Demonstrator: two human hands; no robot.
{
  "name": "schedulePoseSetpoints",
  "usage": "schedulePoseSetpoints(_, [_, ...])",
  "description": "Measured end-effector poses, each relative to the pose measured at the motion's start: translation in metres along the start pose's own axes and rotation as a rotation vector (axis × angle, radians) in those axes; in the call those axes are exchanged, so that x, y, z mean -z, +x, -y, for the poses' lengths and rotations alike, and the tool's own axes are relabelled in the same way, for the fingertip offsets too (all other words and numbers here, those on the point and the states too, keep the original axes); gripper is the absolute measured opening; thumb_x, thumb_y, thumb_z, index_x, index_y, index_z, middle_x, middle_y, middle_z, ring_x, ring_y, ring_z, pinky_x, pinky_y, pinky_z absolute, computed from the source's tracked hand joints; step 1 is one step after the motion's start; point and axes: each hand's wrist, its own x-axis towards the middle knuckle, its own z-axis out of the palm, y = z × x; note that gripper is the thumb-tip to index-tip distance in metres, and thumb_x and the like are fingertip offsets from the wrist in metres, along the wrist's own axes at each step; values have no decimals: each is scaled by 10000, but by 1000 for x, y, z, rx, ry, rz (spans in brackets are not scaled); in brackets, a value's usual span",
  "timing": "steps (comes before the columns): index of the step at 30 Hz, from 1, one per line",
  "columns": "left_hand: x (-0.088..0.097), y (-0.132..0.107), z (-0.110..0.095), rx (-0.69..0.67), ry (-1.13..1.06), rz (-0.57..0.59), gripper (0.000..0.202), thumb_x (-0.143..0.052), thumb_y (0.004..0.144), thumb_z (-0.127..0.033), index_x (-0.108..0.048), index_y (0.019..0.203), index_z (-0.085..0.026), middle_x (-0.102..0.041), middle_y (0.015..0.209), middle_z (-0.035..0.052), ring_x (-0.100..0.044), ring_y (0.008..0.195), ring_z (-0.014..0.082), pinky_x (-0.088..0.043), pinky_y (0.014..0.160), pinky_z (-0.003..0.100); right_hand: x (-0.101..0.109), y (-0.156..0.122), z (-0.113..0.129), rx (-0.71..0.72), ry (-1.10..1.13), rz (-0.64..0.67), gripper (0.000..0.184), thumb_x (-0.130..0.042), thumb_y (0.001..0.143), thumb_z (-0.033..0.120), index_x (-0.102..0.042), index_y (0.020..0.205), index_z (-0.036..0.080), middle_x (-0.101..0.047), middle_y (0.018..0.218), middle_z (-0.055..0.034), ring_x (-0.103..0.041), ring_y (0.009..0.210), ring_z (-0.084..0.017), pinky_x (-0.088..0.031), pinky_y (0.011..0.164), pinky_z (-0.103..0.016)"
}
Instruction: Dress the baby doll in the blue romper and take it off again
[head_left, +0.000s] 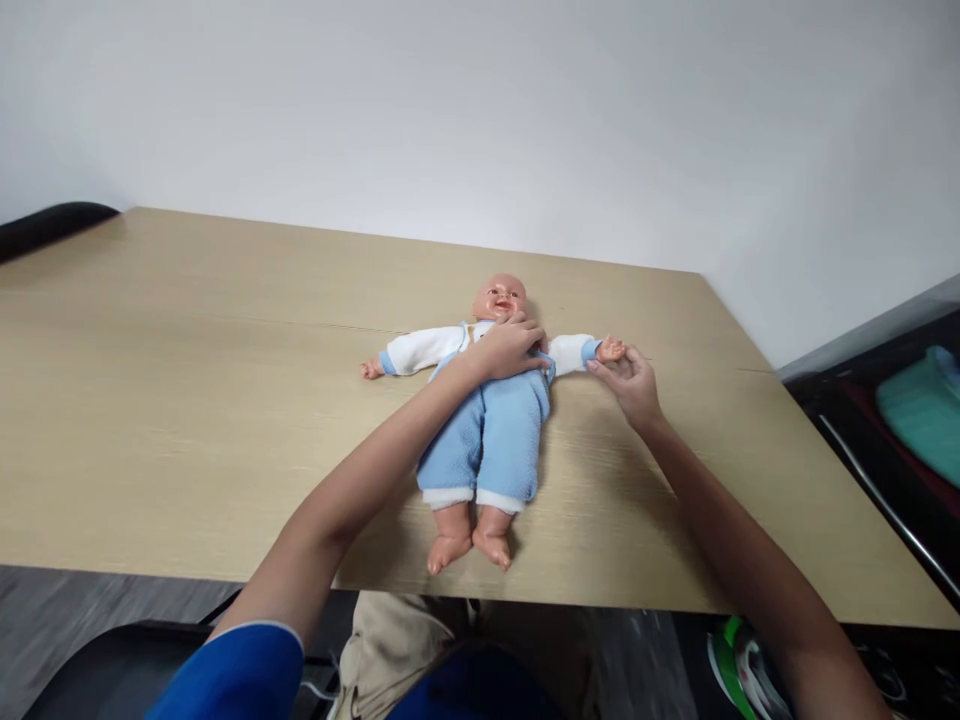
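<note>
A baby doll lies on its back on the wooden table, head away from me and bare feet towards me. It wears blue fleece trousers and a white top with blue cuffs, and both its arms are spread out sideways. My left hand lies across the doll's chest, its fingers curled at the shoulder by the white sleeve. What the fingertips grip there is partly hidden. At the end of that sleeve, my right hand is closed around the doll's small hand, thumb near the blue cuff.
A pale wall rises behind the table. A black chair stands at lower left, and another dark edge shows at far left. To the right are a teal item and, below the table edge, green and white rolls.
</note>
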Motion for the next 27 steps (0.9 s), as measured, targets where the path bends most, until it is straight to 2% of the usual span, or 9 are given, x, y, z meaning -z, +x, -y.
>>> schedulePoseSetpoints(4, [-10, -6, 1, -54, -56, -52, 331, -578, 1200, -393, -773, 1328, -158, -838, 1329, 181, -663, 1289, 378, -435, 1199, 503, -22, 16, -1, 35, 45, 75, 691, -1087, 736, 702, -754, 1177, 288, -842, 1274, -94, -814, 1243, -309, -721, 1116, -498])
schedulePoseSetpoints(9, [-15, -18, 1, -217, -60, -188, 498, -387, 1284, -510, -749, 1391, -184, -830, 1288, 165, -734, 1219, 327, -431, 1205, 469, -39, 29, -9, 71, 56, 151, 642, -1046, 794, 740, -719, 1132, 303, -833, 1208, -78, -810, 1205, -300, -720, 1102, -502])
schedulePoseSetpoints(14, [-14, -25, -2, -337, 45, -266, 593, -256, 1304, -520, -762, 1460, -253, -833, 1391, 144, -742, 1254, 295, -389, 1244, 487, -58, 24, -21, 92, 16, 159, 715, -1014, 763, 813, -619, 1090, 315, -796, 1217, -80, -795, 1198, -300, -712, 1061, -475])
schedulePoseSetpoints(16, [-15, -27, -2, -345, 65, -280, 592, -263, 1302, -527, -775, 1447, -268, -835, 1374, 138, -738, 1231, 296, -403, 1215, 494, -66, 16, -22, 121, -41, 185, 703, -963, 791, 834, -597, 1092, 315, -766, 1247, -87, -776, 1186, -293, -699, 1004, -441])
schedulePoseSetpoints(18, [-15, -29, -2, -333, 74, -311, 580, -282, 1298, -533, -783, 1432, -272, -834, 1309, 136, -733, 1202, 298, -415, 1196, 500, -70, 8, -19, 163, -112, 220, 606, -867, 889, 815, -595, 1079, 308, -735, 1245, -92, -751, 1157, -284, -679, 967, -422])
schedulePoseSetpoints(22, [-12, -33, -2, -284, 41, -352, 530, -338, 1283, -518, -789, 1368, -254, -817, 1193, 135, -729, 1144, 299, -428, 1189, 517, -67, -5, -7, 271, -214, 256, 386, -597, 1122, 662, -645, 1038, 289, -709, 1171, -100, -718, 1149, -304, -639, 1066, -495])
schedulePoseSetpoints(24, [-9, -31, -3, -253, -44, -366, 502, -397, 1260, -548, -788, 1291, -234, -806, 1149, 139, -732, 1138, 311, -438, 1186, 529, -64, -9, -2, 300, -241, 246, 403, -531, 1163, 641, -684, 1055, 283, -717, 1189, -111, -708, 1200, -326, -609, 1144, -541])
schedulePoseSetpoints(27, [-6, -23, -2, -171, -328, -378, 453, -540, 1183, -607, -760, 1162, -211, -799, 1128, 126, -743, 1099, 298, -503, 1121, 485, -65, -16, 3, 286, -215, 225, 449, -593, 1140, 717, -718, 1062, 293, -720, 1242, -110, -707, 1250, -338, -605, 1171, -549])
